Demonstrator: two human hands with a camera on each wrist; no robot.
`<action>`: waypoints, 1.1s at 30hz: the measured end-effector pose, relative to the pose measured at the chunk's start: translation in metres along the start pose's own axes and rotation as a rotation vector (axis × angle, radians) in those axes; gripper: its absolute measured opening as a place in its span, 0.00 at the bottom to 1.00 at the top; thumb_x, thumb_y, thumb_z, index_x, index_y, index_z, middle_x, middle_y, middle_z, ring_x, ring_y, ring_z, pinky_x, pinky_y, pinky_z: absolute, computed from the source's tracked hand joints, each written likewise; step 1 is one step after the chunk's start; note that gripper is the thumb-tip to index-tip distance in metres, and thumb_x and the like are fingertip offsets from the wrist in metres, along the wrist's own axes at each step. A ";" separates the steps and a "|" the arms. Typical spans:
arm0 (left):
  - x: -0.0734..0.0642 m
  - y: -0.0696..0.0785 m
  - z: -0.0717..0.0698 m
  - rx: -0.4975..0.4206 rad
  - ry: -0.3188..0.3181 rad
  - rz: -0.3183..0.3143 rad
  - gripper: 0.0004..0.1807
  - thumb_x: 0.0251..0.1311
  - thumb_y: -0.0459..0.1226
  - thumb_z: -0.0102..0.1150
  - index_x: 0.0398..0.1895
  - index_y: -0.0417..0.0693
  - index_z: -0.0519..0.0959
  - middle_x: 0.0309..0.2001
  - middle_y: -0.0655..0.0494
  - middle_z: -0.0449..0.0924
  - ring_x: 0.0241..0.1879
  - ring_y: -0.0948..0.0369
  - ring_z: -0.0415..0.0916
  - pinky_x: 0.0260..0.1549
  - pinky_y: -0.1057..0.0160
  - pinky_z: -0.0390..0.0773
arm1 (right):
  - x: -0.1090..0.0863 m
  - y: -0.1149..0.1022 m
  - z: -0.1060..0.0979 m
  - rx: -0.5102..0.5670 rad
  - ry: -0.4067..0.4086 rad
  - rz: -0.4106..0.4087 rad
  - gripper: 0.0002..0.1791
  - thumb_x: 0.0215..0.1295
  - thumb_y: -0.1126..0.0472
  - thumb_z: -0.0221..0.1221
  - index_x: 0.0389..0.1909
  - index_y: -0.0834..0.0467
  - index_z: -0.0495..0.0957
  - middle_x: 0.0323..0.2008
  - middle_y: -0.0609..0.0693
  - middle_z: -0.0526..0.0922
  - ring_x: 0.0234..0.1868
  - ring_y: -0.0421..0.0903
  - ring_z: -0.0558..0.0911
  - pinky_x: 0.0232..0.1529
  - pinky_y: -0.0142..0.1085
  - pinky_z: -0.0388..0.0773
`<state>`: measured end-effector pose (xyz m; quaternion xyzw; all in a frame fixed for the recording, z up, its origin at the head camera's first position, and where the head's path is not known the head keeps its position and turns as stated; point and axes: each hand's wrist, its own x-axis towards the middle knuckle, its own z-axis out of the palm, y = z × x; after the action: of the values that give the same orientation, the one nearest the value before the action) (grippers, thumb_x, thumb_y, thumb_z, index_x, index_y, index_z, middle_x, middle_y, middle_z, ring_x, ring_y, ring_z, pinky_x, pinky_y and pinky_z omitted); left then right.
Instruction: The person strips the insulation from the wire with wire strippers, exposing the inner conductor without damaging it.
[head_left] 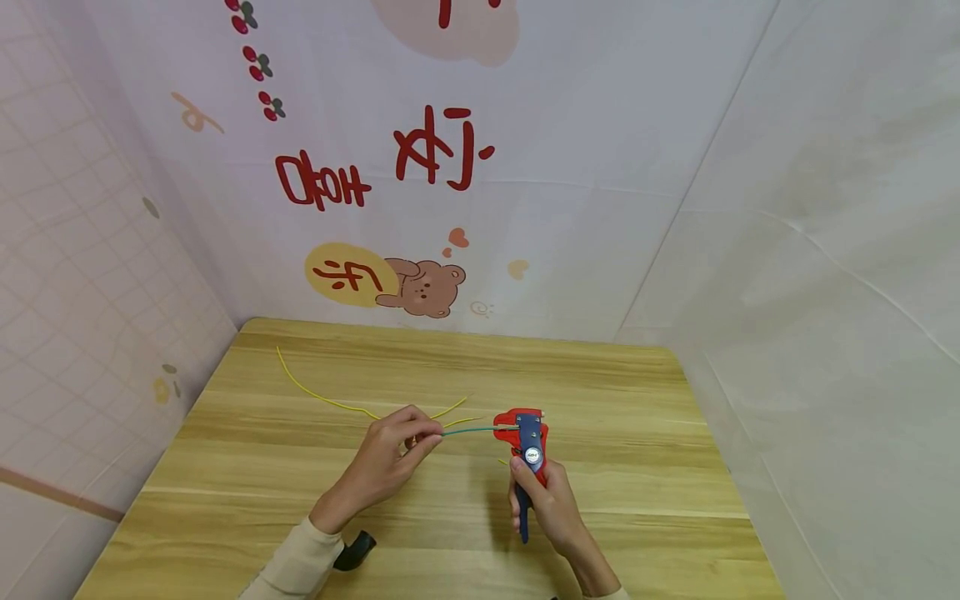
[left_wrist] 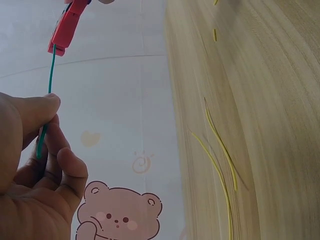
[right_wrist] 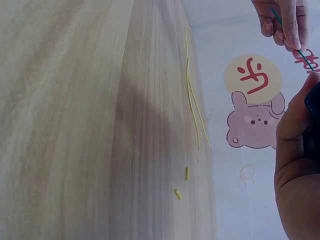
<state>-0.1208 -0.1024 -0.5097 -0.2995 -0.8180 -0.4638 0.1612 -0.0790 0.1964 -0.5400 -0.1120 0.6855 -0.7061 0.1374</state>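
Observation:
Between thumb and fingertips, my left hand [head_left: 390,450] pinches a thin green wire [head_left: 472,430]; in the left wrist view its tail end [left_wrist: 40,150] lies over the curled fingers. The wire's other end runs into the red jaws of a red and blue wire stripper [head_left: 531,437]. My right hand [head_left: 551,504] grips the stripper's handles, holding it upright above the table. Whether the jaws bite the wire I cannot tell. Yellow wires [right_wrist: 190,85] with thin bare ends lie on the table behind the left hand. Two short yellow insulation pieces [right_wrist: 187,173] lie apart from them.
The wood-grain table [head_left: 637,533] meets a printed cloth wall [head_left: 570,250] at the back, with more cloth at both sides. A curved black object [head_left: 356,550] shows beside the left sleeve cuff [head_left: 300,558].

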 end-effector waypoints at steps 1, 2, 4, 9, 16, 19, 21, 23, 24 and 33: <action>0.000 0.000 0.000 -0.002 -0.002 -0.004 0.07 0.71 0.27 0.74 0.44 0.49 0.93 0.41 0.61 0.88 0.35 0.74 0.76 0.33 0.71 0.81 | 0.000 0.000 0.000 0.004 0.000 0.000 0.28 0.94 0.56 0.48 0.38 0.79 0.72 0.21 0.73 0.73 0.16 0.39 0.82 0.19 0.41 0.85; 0.000 0.001 0.000 -0.001 -0.004 -0.007 0.07 0.71 0.28 0.74 0.44 0.49 0.93 0.41 0.61 0.88 0.35 0.74 0.76 0.33 0.70 0.81 | 0.000 0.000 0.000 0.008 0.002 0.001 0.29 0.94 0.56 0.49 0.38 0.80 0.72 0.19 0.69 0.74 0.16 0.39 0.82 0.19 0.41 0.85; 0.001 0.001 0.000 -0.003 -0.007 -0.013 0.07 0.72 0.28 0.74 0.44 0.49 0.93 0.41 0.61 0.88 0.35 0.74 0.76 0.33 0.70 0.81 | 0.000 -0.001 0.001 0.012 0.007 0.001 0.29 0.94 0.56 0.49 0.37 0.80 0.71 0.18 0.62 0.75 0.15 0.38 0.82 0.18 0.40 0.84; 0.000 0.002 -0.001 0.000 -0.009 -0.004 0.07 0.72 0.27 0.73 0.44 0.49 0.93 0.41 0.61 0.88 0.35 0.74 0.75 0.32 0.69 0.81 | 0.000 -0.002 0.001 0.013 0.017 -0.007 0.29 0.93 0.56 0.50 0.35 0.80 0.71 0.17 0.65 0.73 0.14 0.37 0.81 0.16 0.39 0.83; 0.000 0.002 -0.003 -0.007 -0.015 0.004 0.08 0.72 0.27 0.72 0.44 0.48 0.93 0.40 0.61 0.87 0.34 0.73 0.75 0.31 0.68 0.82 | 0.000 -0.002 0.001 -0.004 0.024 -0.002 0.31 0.93 0.55 0.50 0.36 0.81 0.71 0.22 0.80 0.69 0.14 0.37 0.81 0.17 0.40 0.83; 0.000 0.002 -0.005 -0.005 -0.015 0.007 0.08 0.72 0.26 0.72 0.45 0.48 0.94 0.40 0.60 0.88 0.34 0.73 0.75 0.32 0.70 0.81 | 0.000 -0.003 0.000 0.006 0.035 -0.005 0.31 0.93 0.55 0.50 0.37 0.83 0.69 0.20 0.78 0.69 0.14 0.37 0.81 0.16 0.42 0.83; -0.001 0.002 -0.007 -0.003 -0.015 0.004 0.08 0.72 0.26 0.73 0.45 0.47 0.94 0.40 0.60 0.88 0.33 0.73 0.75 0.31 0.71 0.80 | 0.000 -0.004 -0.001 0.012 0.043 -0.008 0.31 0.94 0.55 0.50 0.38 0.83 0.69 0.20 0.75 0.70 0.15 0.37 0.81 0.16 0.43 0.84; -0.001 0.001 -0.008 0.002 -0.014 0.000 0.08 0.71 0.26 0.73 0.44 0.47 0.94 0.40 0.61 0.87 0.33 0.74 0.74 0.31 0.72 0.79 | 0.000 -0.005 -0.002 0.014 0.049 -0.006 0.31 0.93 0.55 0.50 0.39 0.83 0.69 0.19 0.74 0.70 0.15 0.37 0.81 0.16 0.43 0.84; -0.001 0.001 -0.008 0.001 -0.013 -0.001 0.08 0.71 0.26 0.73 0.44 0.48 0.94 0.40 0.61 0.87 0.33 0.74 0.74 0.31 0.72 0.79 | 0.000 -0.005 -0.003 0.011 0.050 -0.005 0.31 0.93 0.55 0.50 0.39 0.83 0.69 0.20 0.74 0.70 0.14 0.38 0.80 0.16 0.43 0.84; -0.001 -0.005 -0.009 0.012 0.016 0.027 0.09 0.70 0.26 0.74 0.43 0.50 0.93 0.41 0.61 0.88 0.33 0.73 0.74 0.31 0.71 0.78 | 0.000 -0.001 -0.004 -0.001 0.061 0.022 0.27 0.94 0.53 0.50 0.39 0.75 0.73 0.19 0.69 0.73 0.15 0.39 0.81 0.18 0.45 0.85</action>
<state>-0.1234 -0.1118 -0.5085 -0.3059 -0.8152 -0.4592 0.1759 -0.0808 0.2002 -0.5389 -0.0826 0.6909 -0.7074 0.1241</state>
